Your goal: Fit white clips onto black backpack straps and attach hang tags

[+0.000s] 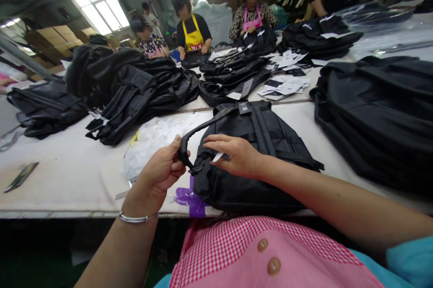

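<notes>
A black backpack (250,179) lies on the table in front of me, straps facing up, with a black hang tag (244,107) at its top. My left hand (165,164) is closed round one shoulder strap (184,143) and holds it raised off the bag's left side. Over the bag, my right hand (237,155) reaches left with its upper fingers stretched out. A small white slip (217,157) shows between its thumb and fingers. Beside my left hand is a clear plastic bag (149,143) of white pieces.
Piles of black bags stand at left (135,94), centre back (233,76) and right (375,116). White paper tags (286,85) lie behind the backpack. Purple tape (194,200) marks the table edge. A dark flat object (22,176) lies far left. Several co-workers (192,35) are across the table.
</notes>
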`<state>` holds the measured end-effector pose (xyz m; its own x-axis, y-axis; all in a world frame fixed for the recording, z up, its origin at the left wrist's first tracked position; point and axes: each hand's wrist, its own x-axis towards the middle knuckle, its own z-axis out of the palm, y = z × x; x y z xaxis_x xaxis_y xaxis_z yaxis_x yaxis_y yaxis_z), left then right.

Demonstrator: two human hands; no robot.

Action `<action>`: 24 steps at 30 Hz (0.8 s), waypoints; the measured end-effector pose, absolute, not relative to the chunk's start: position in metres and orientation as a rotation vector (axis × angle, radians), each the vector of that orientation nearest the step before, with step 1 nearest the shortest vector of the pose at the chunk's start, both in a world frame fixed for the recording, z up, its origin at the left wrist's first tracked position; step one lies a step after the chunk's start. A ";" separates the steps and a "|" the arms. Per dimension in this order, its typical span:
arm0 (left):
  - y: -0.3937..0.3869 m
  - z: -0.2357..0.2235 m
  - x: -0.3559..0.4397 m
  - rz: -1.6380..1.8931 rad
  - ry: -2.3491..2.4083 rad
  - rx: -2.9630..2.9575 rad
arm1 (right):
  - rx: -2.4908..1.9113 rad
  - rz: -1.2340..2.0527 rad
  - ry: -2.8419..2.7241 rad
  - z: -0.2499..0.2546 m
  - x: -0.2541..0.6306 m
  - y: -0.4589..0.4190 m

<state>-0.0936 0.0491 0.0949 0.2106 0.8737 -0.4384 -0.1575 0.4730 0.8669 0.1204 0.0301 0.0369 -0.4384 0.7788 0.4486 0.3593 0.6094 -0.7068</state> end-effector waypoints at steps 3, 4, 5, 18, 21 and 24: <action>0.054 0.110 -0.090 0.825 1.017 0.826 | -0.877 0.531 -2.208 0.056 0.108 0.035; 0.055 0.113 -0.089 0.850 0.974 0.859 | -0.891 0.518 -2.213 0.060 0.104 0.037; 0.056 0.115 -0.087 0.878 0.934 0.901 | -0.909 0.517 -2.201 0.062 0.100 0.038; 0.049 0.122 -0.082 1.045 1.076 1.112 | -1.168 0.467 -2.180 0.028 0.099 0.055; 0.042 0.112 -0.084 1.082 1.104 1.075 | -1.235 0.412 -2.231 0.024 0.102 0.063; 0.033 0.098 -0.086 1.086 1.128 1.023 | -1.335 0.347 -2.269 0.018 0.105 0.070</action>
